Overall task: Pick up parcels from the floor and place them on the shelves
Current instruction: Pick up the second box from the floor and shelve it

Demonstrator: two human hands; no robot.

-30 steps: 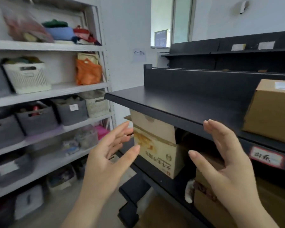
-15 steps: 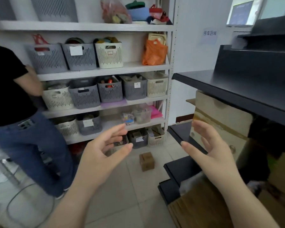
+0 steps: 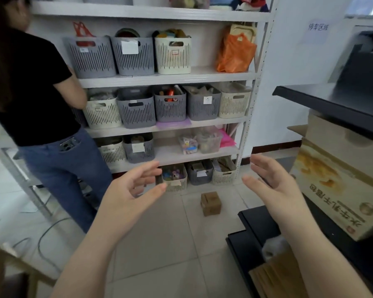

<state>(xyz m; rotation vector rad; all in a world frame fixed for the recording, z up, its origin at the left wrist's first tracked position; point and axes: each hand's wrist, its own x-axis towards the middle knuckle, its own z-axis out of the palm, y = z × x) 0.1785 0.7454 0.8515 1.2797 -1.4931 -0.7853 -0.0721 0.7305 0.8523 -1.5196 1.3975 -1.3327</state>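
Now both hands hang empty in front of the chest: the left hand (image 3: pixel 127 194) and the right hand (image 3: pixel 274 188) are spread, palms facing each other, fingers loosely straight and holding nothing. A second ago they were raised the same way before the black shelf, facing the printed box; since then the view has swung left and down, away from that shelf and toward the floor. I take that to mean one parcel is already shelved and the person is turning for the next.

That next parcel (image 3: pixel 210 203) is a small brown cardboard box standing alone on the tiled floor (image 3: pixel 159 244), between the two hands as seen from here but well beyond them, just in front of the lowest baskets of the white rack (image 3: pixel 166 79). To reach it the person will likely need to step forward and bend.

At the right edge, the black shelf (image 3: pixel 323 102) is cut off by the frame, so its free space cannot be judged. The printed box (image 3: pixel 340 190) under it shows only its near end. Below, something white and soft and a brown flap are too blurred to name.

Farther off, another person (image 3: pixel 37 93) in a black top and jeans stands at the rack with their back turned, hiding its left part. Basket contents are mostly unreadable, and the wall sign is too soft to read.
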